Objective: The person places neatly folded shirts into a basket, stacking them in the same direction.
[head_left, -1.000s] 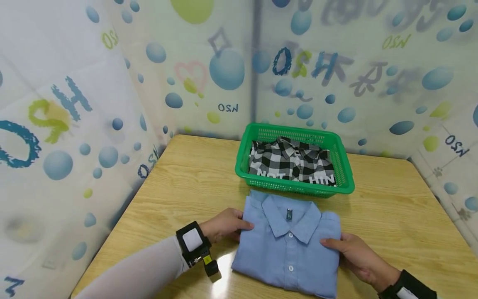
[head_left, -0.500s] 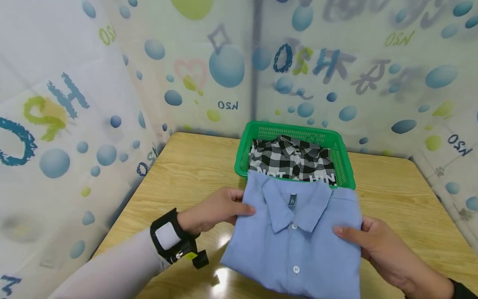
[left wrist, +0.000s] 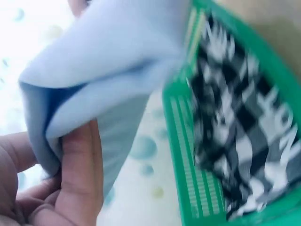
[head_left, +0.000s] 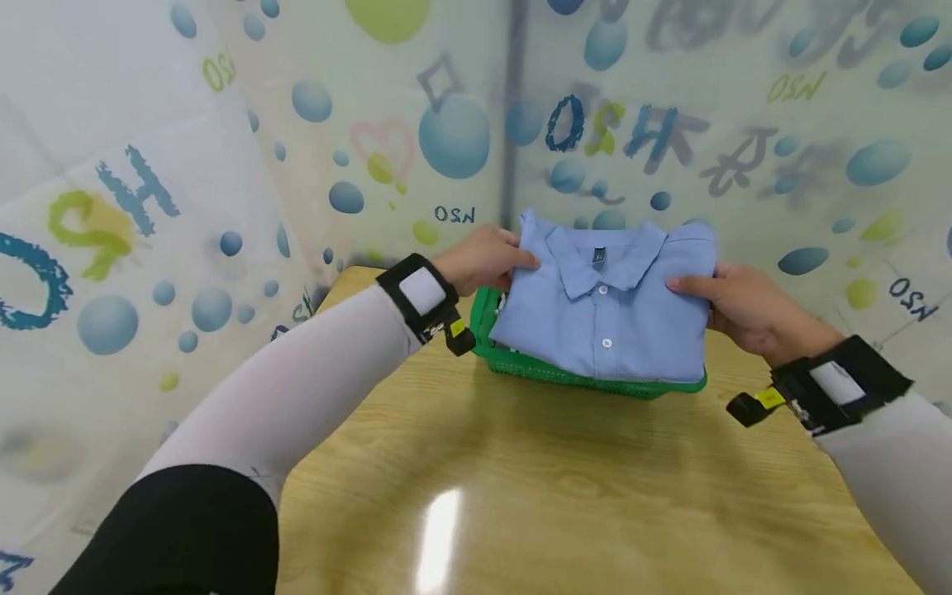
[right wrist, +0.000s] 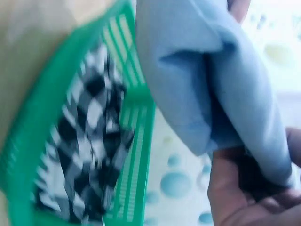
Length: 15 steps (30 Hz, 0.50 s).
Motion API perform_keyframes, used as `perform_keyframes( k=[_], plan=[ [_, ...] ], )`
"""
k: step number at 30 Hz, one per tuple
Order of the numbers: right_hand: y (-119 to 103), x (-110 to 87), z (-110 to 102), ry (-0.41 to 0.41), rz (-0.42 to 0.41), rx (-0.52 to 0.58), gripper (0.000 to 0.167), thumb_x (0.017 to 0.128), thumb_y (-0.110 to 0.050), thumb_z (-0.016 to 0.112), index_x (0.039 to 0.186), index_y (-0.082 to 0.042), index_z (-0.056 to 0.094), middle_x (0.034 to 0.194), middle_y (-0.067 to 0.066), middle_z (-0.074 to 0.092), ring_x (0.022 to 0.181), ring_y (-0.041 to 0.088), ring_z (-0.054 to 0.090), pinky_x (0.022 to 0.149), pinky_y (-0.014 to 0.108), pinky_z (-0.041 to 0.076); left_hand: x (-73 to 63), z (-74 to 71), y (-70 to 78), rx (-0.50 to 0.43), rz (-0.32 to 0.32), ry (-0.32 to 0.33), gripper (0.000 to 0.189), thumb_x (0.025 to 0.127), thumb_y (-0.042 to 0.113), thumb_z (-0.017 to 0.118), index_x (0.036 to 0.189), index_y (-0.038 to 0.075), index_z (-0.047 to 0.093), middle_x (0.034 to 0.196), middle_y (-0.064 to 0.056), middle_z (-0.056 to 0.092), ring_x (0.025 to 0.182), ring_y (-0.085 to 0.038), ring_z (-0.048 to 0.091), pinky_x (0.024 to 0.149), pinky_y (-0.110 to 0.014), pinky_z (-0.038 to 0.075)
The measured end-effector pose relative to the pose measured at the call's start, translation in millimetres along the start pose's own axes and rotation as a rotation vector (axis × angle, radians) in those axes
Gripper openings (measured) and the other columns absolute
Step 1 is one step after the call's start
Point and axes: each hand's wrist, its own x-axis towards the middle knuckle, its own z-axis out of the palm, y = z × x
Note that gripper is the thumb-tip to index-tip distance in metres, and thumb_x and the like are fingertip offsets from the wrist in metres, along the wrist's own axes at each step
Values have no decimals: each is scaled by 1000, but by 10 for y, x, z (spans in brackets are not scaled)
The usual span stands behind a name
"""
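Observation:
A folded light-blue button shirt [head_left: 568, 318] is held up over the green basket [head_left: 565, 378], collar toward the back wall. My left hand [head_left: 487, 258] pinches its left edge, thumb on top and fingers beneath. At the opposite edge my right hand [head_left: 751, 312] grips it the same way. Both wrist views show gaps between the shirt and the basket. A black-and-white checked shirt [left wrist: 244, 122] with white letters lies inside the basket; in the head view the blue shirt hides nearly all of it.
The basket stands on a wooden table [head_left: 565, 496] near its back edge. Behind it rises a patterned wall covering [head_left: 357, 99] with blue bubbles, which also runs along the left side.
Both hands have lifted the blue shirt off the table and carried it forward, from in front of the basket to above it. The basket has stayed in place.

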Motion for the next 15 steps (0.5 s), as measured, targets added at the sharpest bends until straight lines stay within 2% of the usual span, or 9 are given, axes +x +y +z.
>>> perform_keyframes(
  k=[2, 4, 6, 8, 11, 13, 15],
  plan=[
    [5, 190, -70, 5, 24, -50, 71, 105, -36, 61, 159, -4, 29, 135, -11, 54, 110, -1, 59, 87, 19, 55, 208, 5, -5, 7, -6, 21, 16, 101, 10, 67, 112, -2, 71, 126, -16, 69, 111, -30, 73, 98, -43, 59],
    [41, 359, -115, 16, 55, -82, 75, 106, -36, 59, 163, -1, 24, 152, 3, 44, 124, 9, 55, 96, 23, 54, 401, 23, -52, 23, -15, 39, 10, 100, 8, 68, 102, -1, 70, 130, -18, 67, 117, -33, 71, 100, -44, 58],
    [104, 510, -128, 29, 78, -98, 78, 107, -34, 58, 165, 1, 18, 165, 15, 30, 139, 23, 47, 109, 33, 51, 563, 45, -127, 110, -23, 63, 11, 100, 9, 68, 92, 2, 67, 130, -19, 67, 117, -34, 70, 99, -42, 59],
    [188, 632, -106, 38, 98, -90, 78, 108, -28, 57, 165, 3, 14, 171, 21, 17, 151, 35, 35, 119, 46, 42, 690, 65, -220, 256, -40, 86, 15, 100, 12, 70, 90, 1, 66, 129, -21, 68, 113, -34, 72, 94, -39, 61],
    [325, 760, -48, 46, 139, -62, 80, 107, -20, 58, 164, 7, 9, 172, 24, 11, 156, 42, 24, 124, 56, 31, 819, 99, -357, 447, -96, 102, 23, 100, 17, 71, 106, -6, 68, 130, -22, 68, 106, -34, 74, 82, -34, 63],
    [411, 810, -18, 37, 168, -71, 81, 106, -17, 58, 162, 11, 7, 171, 27, 11, 155, 44, 25, 123, 58, 32, 888, 124, -439, 515, -140, 93, 37, 100, 18, 71, 123, -10, 66, 131, -24, 69, 103, -34, 76, 77, -32, 63],
    [466, 827, 13, 30, 198, -92, 81, 106, -15, 58, 161, 14, 6, 170, 30, 14, 154, 46, 28, 122, 57, 34, 926, 147, -503, 539, -184, 84, 45, 100, 17, 71, 133, -12, 60, 131, -25, 68, 100, -34, 77, 73, -31, 64]
  ],
)
